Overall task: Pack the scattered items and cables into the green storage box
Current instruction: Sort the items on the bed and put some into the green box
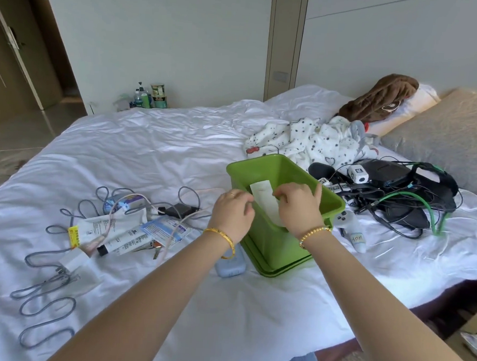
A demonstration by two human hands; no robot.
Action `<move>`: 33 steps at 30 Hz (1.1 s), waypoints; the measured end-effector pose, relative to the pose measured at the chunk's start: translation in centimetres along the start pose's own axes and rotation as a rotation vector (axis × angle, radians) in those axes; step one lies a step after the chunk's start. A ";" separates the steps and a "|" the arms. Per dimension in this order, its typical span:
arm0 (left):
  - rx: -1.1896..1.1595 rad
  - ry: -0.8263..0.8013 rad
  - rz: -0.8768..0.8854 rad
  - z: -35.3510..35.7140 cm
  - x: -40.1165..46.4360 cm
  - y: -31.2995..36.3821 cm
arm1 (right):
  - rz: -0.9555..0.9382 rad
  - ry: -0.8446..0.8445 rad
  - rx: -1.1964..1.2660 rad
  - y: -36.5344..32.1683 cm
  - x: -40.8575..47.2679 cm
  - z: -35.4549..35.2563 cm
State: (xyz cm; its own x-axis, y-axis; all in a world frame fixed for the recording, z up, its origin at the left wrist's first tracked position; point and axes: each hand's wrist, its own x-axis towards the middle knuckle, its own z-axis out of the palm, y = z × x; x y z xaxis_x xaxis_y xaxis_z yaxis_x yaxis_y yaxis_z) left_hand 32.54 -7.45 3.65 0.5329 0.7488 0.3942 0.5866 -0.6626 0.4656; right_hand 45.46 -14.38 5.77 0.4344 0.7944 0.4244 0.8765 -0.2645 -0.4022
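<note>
While the green storage box (283,211) sits on the white bedsheet (150,147), left hand (234,208) and right hand (300,205) pinch a white packet (264,198) with curled fingers, inside its rim.

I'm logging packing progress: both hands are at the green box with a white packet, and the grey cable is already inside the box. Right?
Not quite. The head view shows the left hand and right hand at the green box with the white packet, but the grey cable is not inside: it lies looped on the white sheet, left of the box.
</note>
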 end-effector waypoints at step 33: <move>0.662 -0.374 -0.472 -4.9 -7.9 -28.0 | -0.327 -0.453 -0.278 -12.7 -2.6 23.0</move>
State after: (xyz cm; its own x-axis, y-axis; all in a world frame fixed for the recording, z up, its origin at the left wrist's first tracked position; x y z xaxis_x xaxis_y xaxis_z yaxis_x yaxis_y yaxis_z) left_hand 8.95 5.28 -8.63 0.2431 0.9681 -0.0606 0.9651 -0.2477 -0.0846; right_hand 28.37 -0.51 -8.91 0.0570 0.9952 0.0796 0.9969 -0.0524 -0.0579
